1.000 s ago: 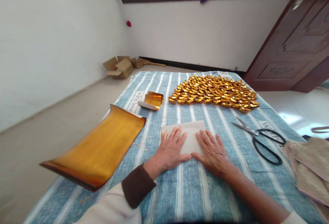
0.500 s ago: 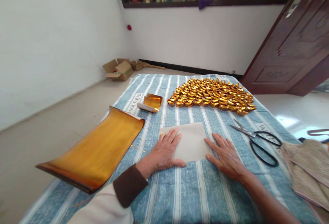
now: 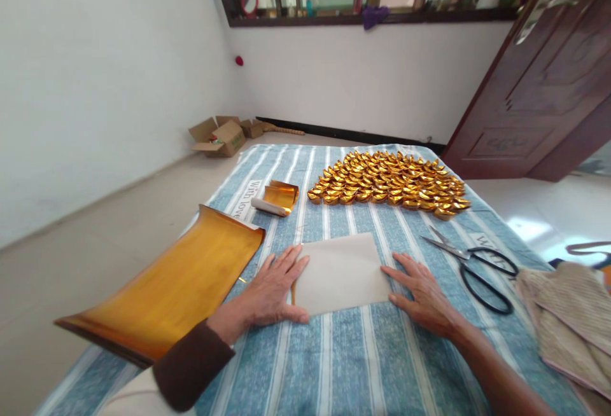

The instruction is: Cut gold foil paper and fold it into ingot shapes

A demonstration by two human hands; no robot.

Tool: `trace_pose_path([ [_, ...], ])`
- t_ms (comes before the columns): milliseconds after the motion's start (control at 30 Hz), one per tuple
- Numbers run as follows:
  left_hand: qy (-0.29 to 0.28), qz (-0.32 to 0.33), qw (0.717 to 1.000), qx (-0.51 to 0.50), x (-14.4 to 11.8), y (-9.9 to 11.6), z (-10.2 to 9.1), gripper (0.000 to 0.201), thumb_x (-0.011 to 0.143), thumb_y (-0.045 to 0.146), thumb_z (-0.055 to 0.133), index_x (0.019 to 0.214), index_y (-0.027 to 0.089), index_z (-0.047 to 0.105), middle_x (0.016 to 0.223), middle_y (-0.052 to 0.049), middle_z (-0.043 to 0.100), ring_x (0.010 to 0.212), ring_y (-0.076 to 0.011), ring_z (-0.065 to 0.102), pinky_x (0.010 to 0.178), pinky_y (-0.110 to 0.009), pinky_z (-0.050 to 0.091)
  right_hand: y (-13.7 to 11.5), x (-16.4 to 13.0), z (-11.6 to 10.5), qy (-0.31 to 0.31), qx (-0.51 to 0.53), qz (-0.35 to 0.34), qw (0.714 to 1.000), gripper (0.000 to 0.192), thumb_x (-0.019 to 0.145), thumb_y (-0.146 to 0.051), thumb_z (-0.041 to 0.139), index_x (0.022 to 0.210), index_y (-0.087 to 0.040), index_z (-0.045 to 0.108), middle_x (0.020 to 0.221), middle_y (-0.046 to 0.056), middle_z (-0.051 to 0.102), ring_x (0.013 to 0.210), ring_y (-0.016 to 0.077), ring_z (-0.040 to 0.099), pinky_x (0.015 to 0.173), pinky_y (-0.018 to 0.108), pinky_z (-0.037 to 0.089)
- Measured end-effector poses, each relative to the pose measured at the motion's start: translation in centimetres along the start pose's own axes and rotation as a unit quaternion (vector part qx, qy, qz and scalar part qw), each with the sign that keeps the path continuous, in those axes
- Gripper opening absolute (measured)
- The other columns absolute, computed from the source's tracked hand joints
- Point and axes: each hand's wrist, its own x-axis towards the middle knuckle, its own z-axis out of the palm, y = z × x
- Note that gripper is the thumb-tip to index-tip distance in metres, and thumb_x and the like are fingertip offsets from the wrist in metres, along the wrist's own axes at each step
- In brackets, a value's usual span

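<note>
A pale sheet of paper [image 3: 341,274] lies flat on the striped cloth, a thin gold strip showing along its left edge. My left hand [image 3: 274,289] rests open at that left edge, fingertips and thumb touching the sheet. On the other side my right hand [image 3: 422,292] lies open, its index finger and thumb at the sheet's right edge. To the left, a large gold foil sheet [image 3: 167,276] curls up at its ends, partly behind my left sleeve. Black-handled scissors [image 3: 468,257] lie spread to the right of my right hand.
Many folded gold foil ingots [image 3: 386,180] stand in rows at the back of the table. A small curled gold foil piece [image 3: 277,198] sits left of them. A beige cloth [image 3: 568,314] lies at the right edge. Open cardboard boxes [image 3: 222,138] stand on the floor beyond.
My left hand has slid left from on top of the paper to its left edge, uncovering more of it. My right hand stays at the right edge. The view has shifted slightly.
</note>
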Motion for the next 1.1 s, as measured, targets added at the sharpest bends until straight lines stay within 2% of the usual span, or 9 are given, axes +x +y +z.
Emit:
trace_pose_path([
  [333, -0.076, -0.007, 0.997, -0.023, 0.0, -0.7, -3.5, 0.117, 0.053, 0.071, 0.072, 0.148, 0.018, 0.030, 0.156, -0.022, 0.011, 0.143, -0.0402, 0.009, 0.110, -0.060, 0.014, -0.4, 0.2, -0.6, -0.002, 0.026, 0.005, 1.000, 0.055, 0.080, -0.029, 0.057, 0.135, -0.028, 0.052, 0.153, 0.010, 0.033, 0.142, 0.0304, 0.023, 0.114, 0.053, 0.019],
  [433, -0.053, 0.001, 0.998, -0.034, 0.0, -0.1, -5.2, 0.109, 0.055, 0.064, 0.076, 0.146, 0.019, 0.036, 0.156, -0.021, 0.015, 0.141, -0.0419, 0.016, 0.111, -0.057, 0.020, -0.7, 0.3, -0.7, 0.008, 0.030, 0.007, 0.999, 0.055, 0.079, -0.026, 0.058, 0.133, -0.028, 0.054, 0.152, 0.011, 0.034, 0.142, 0.0306, 0.025, 0.114, 0.053, 0.019],
  [533, 0.001, 0.027, 0.999, -0.033, 0.7, 2.0, -6.0, 0.083, 0.074, 0.057, 0.067, 0.143, 0.018, 0.041, 0.155, -0.018, 0.022, 0.141, -0.0354, 0.023, 0.112, -0.049, 0.025, -0.7, 0.3, -0.7, 0.020, 0.038, 0.005, 0.999, 0.055, 0.077, -0.024, 0.060, 0.132, -0.027, 0.056, 0.151, 0.011, 0.035, 0.142, 0.0310, 0.025, 0.114, 0.053, 0.020],
  [600, 0.028, 0.062, 0.997, -0.026, 1.8, 4.1, -5.4, 0.070, 0.083, 0.051, 0.059, 0.142, 0.016, 0.042, 0.154, -0.017, 0.026, 0.141, -0.0308, 0.025, 0.113, -0.046, 0.025, -0.6, 0.3, -0.7, 0.025, 0.049, 0.002, 0.998, 0.054, 0.077, -0.024, 0.061, 0.131, -0.026, 0.057, 0.150, 0.012, 0.036, 0.142, 0.0312, 0.025, 0.114, 0.053, 0.019],
  [700, 0.033, 0.087, 0.996, -0.004, 3.6, 6.6, -3.1, 0.070, 0.087, 0.054, 0.055, 0.145, 0.019, 0.036, 0.156, -0.014, 0.021, 0.143, -0.0297, 0.019, 0.114, -0.049, 0.021, -0.5, 0.3, -0.7, 0.030, 0.070, 0.000, 0.997, 0.053, 0.076, -0.024, 0.062, 0.129, -0.026, 0.059, 0.149, 0.012, 0.038, 0.141, 0.0322, 0.026, 0.114, 0.054, 0.019],
  [867, 0.027, 0.076, 0.996, 0.038, 5.1, 7.5, 0.5, 0.082, 0.084, 0.067, 0.050, 0.149, 0.022, 0.027, 0.157, -0.014, 0.013, 0.144, -0.0326, 0.012, 0.113, -0.058, 0.014, 0.1, 0.3, 0.1, 0.073, 0.102, -0.008, 0.992, 0.050, 0.072, -0.022, 0.065, 0.122, -0.024, 0.063, 0.145, 0.011, 0.044, 0.138, 0.0323, 0.031, 0.112, 0.052, 0.027],
  [967, 0.029, 0.071, 0.996, 0.038, 5.1, 7.2, 0.9, 0.082, 0.085, 0.070, 0.045, 0.149, 0.022, 0.028, 0.157, -0.014, 0.013, 0.144, -0.0331, 0.011, 0.113, -0.058, 0.014, 2.1, 0.2, 0.1, 0.158, 0.099, 0.019, 0.982, 0.037, 0.079, -0.026, 0.060, 0.115, -0.019, 0.066, 0.132, 0.012, 0.056, 0.126, 0.0289, 0.048, 0.105, 0.046, 0.038],
  [1033, 0.030, 0.072, 0.996, 0.037, 5.0, 7.1, 0.9, 0.083, 0.085, 0.072, 0.041, 0.149, 0.021, 0.028, 0.157, -0.014, 0.014, 0.144, -0.0336, 0.012, 0.112, -0.059, 0.014, 4.0, -0.1, -0.6, 0.249, 0.051, 0.083, 0.964, 0.029, 0.085, -0.030, 0.052, 0.105, -0.017, 0.068, 0.112, 0.014, 0.066, 0.108, 0.0274, 0.059, 0.096, 0.043, 0.045],
  [1100, 0.034, 0.073, 0.996, 0.038, 5.1, 7.1, 0.9, 0.085, 0.084, 0.074, 0.038, 0.149, 0.021, 0.027, 0.157, -0.014, 0.014, 0.144, -0.0341, 0.012, 0.112, -0.060, 0.014, 6.0, -0.6, -1.8, 0.302, -0.062, 0.176, 0.935, 0.028, 0.088, -0.032, 0.048, 0.098, -0.017, 0.069, 0.097, 0.014, 0.068, 0.094, 0.0290, 0.061, 0.084, 0.044, 0.047],
])
